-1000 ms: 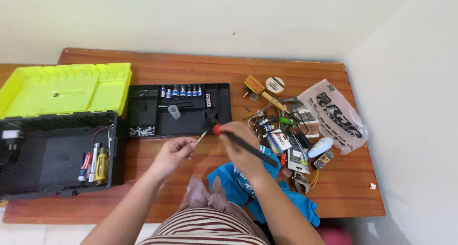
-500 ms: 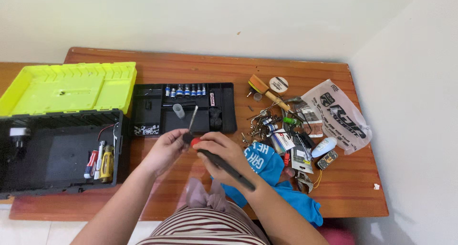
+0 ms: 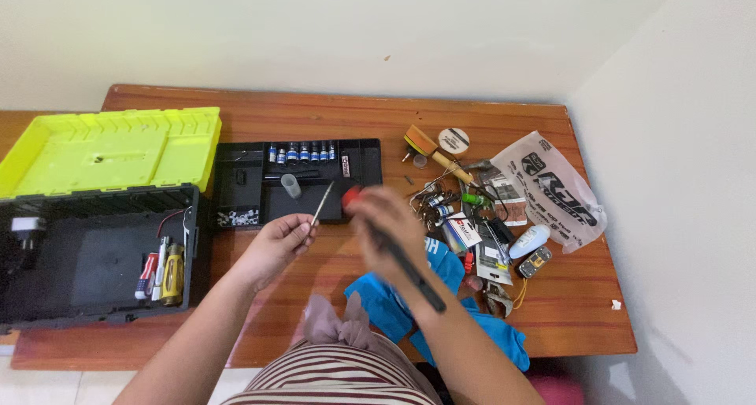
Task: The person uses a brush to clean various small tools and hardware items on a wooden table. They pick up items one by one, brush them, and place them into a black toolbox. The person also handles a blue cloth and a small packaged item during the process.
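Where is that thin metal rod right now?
In the head view, the thin metal rod is pinched at its lower end by the left hand, just left of centre, angled up over the black tray.

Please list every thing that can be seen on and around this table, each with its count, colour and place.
table: one, brown wood, against the white wall
toolbox: one, black, open, at the left edge
lid: one, yellow-green, raised behind the toolbox
hand tools: a few, red, white and yellow, inside the toolbox
tray: one, black, table centre
sockets: one row, blue and silver, along the tray's far side
plastic bag: one, clear with black print, at the right
small parts: many, mixed colours, piled beside the bag
cloth: one, blue, near edge
metal shaft: one, silver, pinched by the left hand
handle: one, red and black, blurred, in the right hand
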